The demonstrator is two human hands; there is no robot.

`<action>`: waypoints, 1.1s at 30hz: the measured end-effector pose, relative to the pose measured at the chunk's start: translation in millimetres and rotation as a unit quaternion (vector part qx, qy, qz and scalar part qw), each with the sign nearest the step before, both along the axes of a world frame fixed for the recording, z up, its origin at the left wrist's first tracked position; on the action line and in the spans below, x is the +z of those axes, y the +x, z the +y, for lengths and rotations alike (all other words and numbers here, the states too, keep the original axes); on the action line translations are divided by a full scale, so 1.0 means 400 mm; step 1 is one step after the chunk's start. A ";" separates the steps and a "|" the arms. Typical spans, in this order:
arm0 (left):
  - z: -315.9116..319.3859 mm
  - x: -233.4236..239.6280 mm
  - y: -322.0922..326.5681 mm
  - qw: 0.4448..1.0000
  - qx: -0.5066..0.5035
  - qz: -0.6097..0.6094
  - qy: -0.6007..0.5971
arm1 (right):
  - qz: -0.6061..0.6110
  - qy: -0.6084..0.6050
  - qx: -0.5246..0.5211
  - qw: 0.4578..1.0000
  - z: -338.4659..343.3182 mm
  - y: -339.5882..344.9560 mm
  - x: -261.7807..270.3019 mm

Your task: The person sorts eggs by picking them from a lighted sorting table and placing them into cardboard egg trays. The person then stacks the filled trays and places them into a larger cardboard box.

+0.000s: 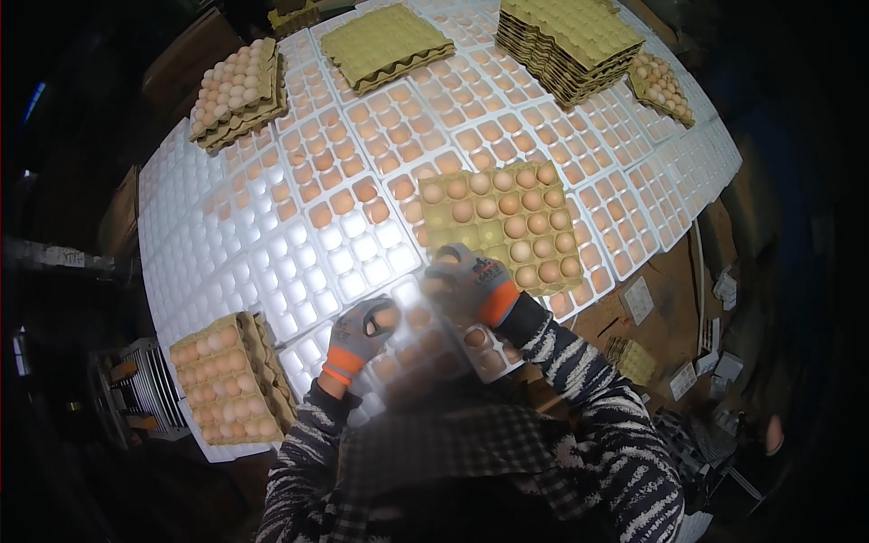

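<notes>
My left hand [354, 334], in a grey and orange glove, is closed around a brown egg [385, 317]. It is just above white plastic trays with square cells [363, 248]. My right hand [475, 277], gloved alike and blurred, is at the lower left corner of a yellowish pulp egg tray [492, 229]. Its curled fingers are around an egg [448, 255]. Eggs fill the upper and right parts of that pulp tray, while several cells at its left are bare. My right hand hides its lower left part.
Egg-filled pulp trays stand at lower left [220, 387], upper left [234, 85] and far right [662, 88]. Stacked pulp trays [570, 47] and a flat pile [387, 44] are at the back. Egg-filled plastic trays [397, 125] cover much of the surface. Loose plastic pieces [637, 298] litter the floor.
</notes>
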State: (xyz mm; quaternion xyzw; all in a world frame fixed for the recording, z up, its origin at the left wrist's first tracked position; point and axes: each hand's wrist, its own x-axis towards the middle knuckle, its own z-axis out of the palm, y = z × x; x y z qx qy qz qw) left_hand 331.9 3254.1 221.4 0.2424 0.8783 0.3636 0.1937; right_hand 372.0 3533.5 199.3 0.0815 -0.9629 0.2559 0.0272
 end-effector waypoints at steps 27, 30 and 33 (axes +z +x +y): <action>0.288 -0.074 -0.269 0.979 0.007 0.176 0.107 | 0.066 0.037 -0.055 0.996 0.093 -0.201 0.049; 0.404 -0.115 -0.354 0.971 -0.035 0.235 0.018 | 0.036 0.073 -0.055 0.995 0.141 -0.210 0.015; 0.457 -0.106 -0.402 0.971 -0.098 0.198 -0.090 | 0.037 -0.006 -0.059 0.998 0.197 -0.203 0.000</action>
